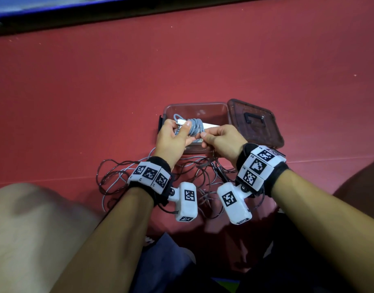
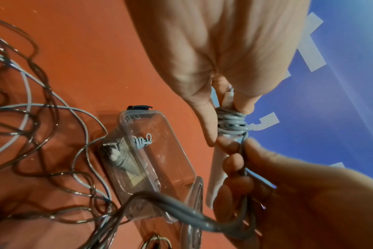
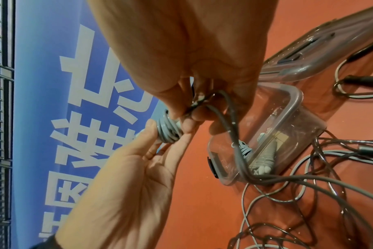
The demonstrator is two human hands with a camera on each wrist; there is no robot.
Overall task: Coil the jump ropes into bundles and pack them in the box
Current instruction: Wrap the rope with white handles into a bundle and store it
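Observation:
My left hand (image 1: 177, 132) grips a grey jump rope (image 1: 195, 126) that is wound in a coil (image 2: 231, 123) around its white handles, held just above the clear plastic box (image 1: 215, 111). My right hand (image 1: 209, 137) pinches the rope's loose grey cord (image 3: 234, 134) right beside the coil (image 3: 168, 131). The cord trails down from the right hand to the floor. Another coiled grey bundle (image 2: 121, 156) lies inside the box (image 2: 170, 148), also visible through the box wall (image 3: 296, 104) as a bundle (image 3: 264, 161).
The box lid (image 1: 256, 123) lies open-side up to the right of the box. A tangle of loose grey and dark ropes (image 1: 116, 176) spreads on the red floor between my wrists. My knees flank the scene. A blue banner (image 3: 53, 84) stands beyond.

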